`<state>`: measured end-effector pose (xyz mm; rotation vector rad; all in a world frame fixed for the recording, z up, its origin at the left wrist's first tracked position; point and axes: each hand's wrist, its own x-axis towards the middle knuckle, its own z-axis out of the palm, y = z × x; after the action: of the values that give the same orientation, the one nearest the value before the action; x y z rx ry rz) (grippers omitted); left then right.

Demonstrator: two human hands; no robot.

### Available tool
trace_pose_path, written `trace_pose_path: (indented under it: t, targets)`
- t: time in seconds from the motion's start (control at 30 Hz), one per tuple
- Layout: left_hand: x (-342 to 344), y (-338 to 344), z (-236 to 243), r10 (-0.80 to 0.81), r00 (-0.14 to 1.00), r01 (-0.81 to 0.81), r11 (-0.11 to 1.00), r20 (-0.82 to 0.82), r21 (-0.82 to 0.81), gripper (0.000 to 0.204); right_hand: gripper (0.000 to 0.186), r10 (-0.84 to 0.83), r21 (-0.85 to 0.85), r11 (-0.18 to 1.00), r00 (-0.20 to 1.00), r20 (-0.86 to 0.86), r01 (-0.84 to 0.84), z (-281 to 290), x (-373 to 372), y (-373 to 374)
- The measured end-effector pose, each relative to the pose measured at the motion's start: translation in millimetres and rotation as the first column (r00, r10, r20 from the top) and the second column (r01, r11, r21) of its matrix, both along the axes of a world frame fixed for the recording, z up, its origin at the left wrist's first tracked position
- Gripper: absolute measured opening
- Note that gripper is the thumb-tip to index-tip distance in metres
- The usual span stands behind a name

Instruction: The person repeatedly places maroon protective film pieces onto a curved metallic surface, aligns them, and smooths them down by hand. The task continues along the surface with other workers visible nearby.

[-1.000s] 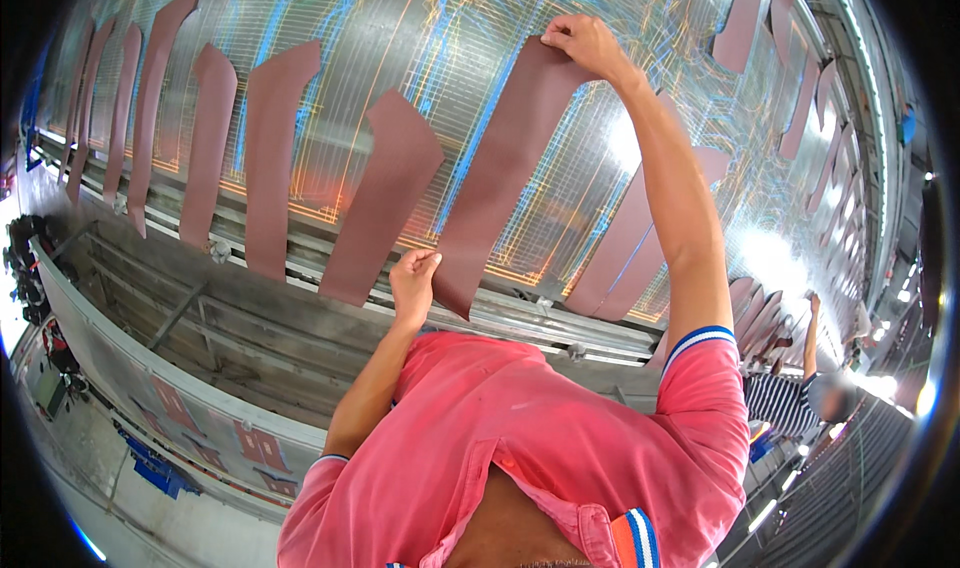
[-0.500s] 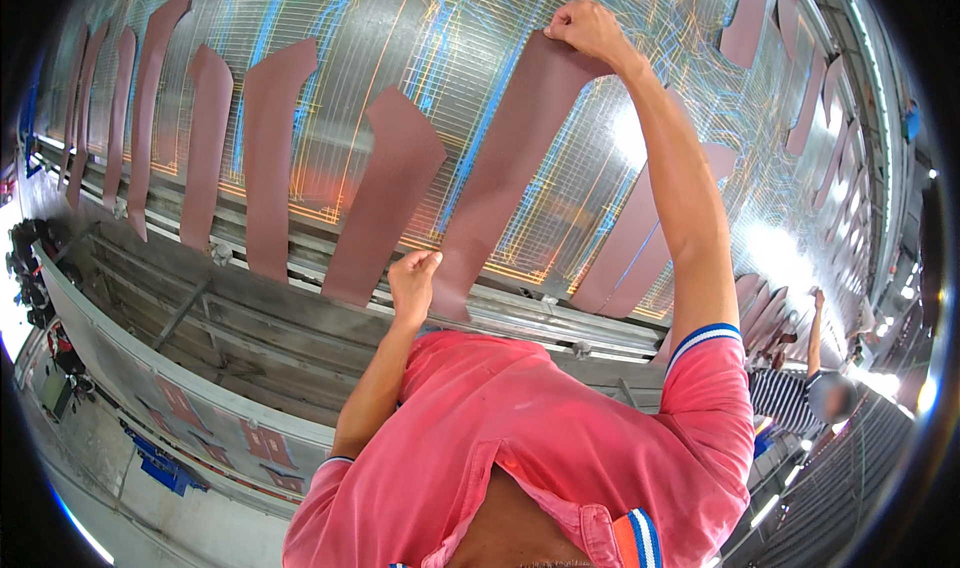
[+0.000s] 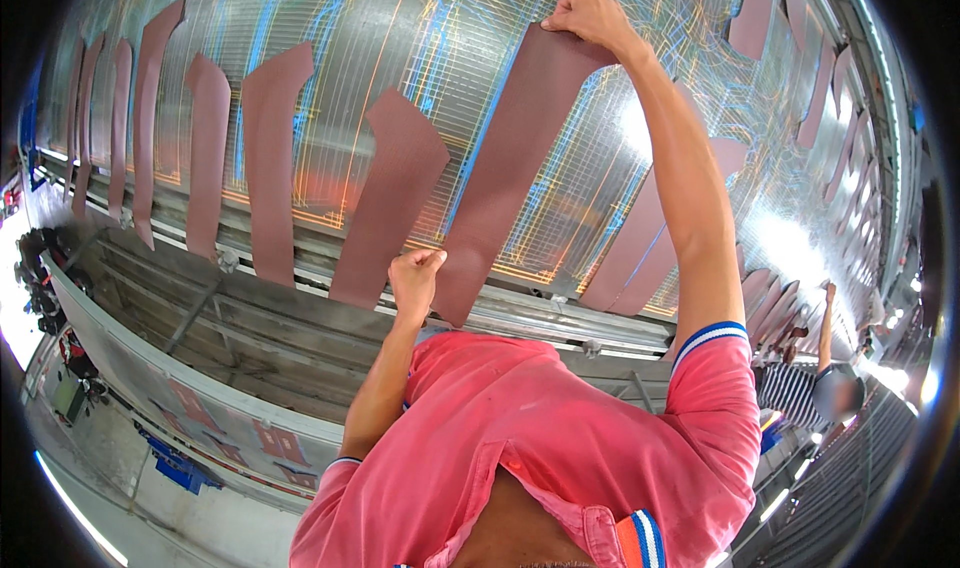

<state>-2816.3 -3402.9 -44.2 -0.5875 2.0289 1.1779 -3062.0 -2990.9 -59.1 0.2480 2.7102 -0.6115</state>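
A long, brownish-red leather-like panel (image 3: 525, 158) slants across the marked metal table (image 3: 350, 148), its near end over the table's front rail. My right hand (image 3: 592, 20) is closed, pinching the panel's far edge at its upper corner. Closer to my body, my left hand (image 3: 413, 280) has its thumb and finger pressed together at the panel's lower left edge. A similar panel (image 3: 392, 198) lies just left of the held one. Partly behind my right forearm is another panel (image 3: 635, 258) with a blue line on it.
More panels (image 3: 270, 158) lie in a row to the left, and others (image 3: 752, 18) at the far right. Below the table's front rail (image 3: 540, 313) runs a metal frame (image 3: 240, 338). Another person (image 3: 790, 393) in a striped shirt reaches over the table at right.
Both hands keep their places at the panel's ends. The right hand sits slightly farther away, and the panel's near end looks straighter. The whole view has shifted a little.
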Motion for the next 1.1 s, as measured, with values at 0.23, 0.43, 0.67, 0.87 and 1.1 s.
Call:
trace_pose_path:
  t: [0.23, 0.43, 0.67, 0.87, 1.1]
  targets:
    - [-3.2, -1.3, -2.6, -0.065, 0.997, 0.064, 0.997, -0.035, -0.038, 0.019, 0.033, 0.015, -0.029, 0.999, 1.000, 0.014, -0.014, 0.7, -3.3, 1.8]
    - [-3.2, -4.6, -6.6, -0.103, 0.995, 0.102, 0.993, -0.017, -0.056, 0.019, 0.033, 0.025, -0.009, 1.000, 0.999, 0.028, -0.025, -1.9, -4.1, 2.0]
    - [0.4, -2.1, -9.9, -0.066, 0.991, 0.064, 0.998, -0.119, -0.024, 0.029, 0.034, 0.027, 0.007, 1.000, 0.999, 0.042, -0.027, -1.7, -5.5, 1.4]
    - [-5.0, 1.8, -0.9, -0.065, 0.993, 0.062, 0.998, -0.094, -0.026, 0.030, 0.034, 0.031, 0.052, 0.998, 0.999, 0.013, -0.032, -16.0, -5.9, 4.8]
    - [-4.6, -1.9, -4.2, -0.103, 0.989, 0.097, 0.993, -0.104, -0.060, 0.034, 0.033, 0.018, -0.025, 1.000, 0.998, 0.066, -0.017, 0.7, -5.9, -9.8]
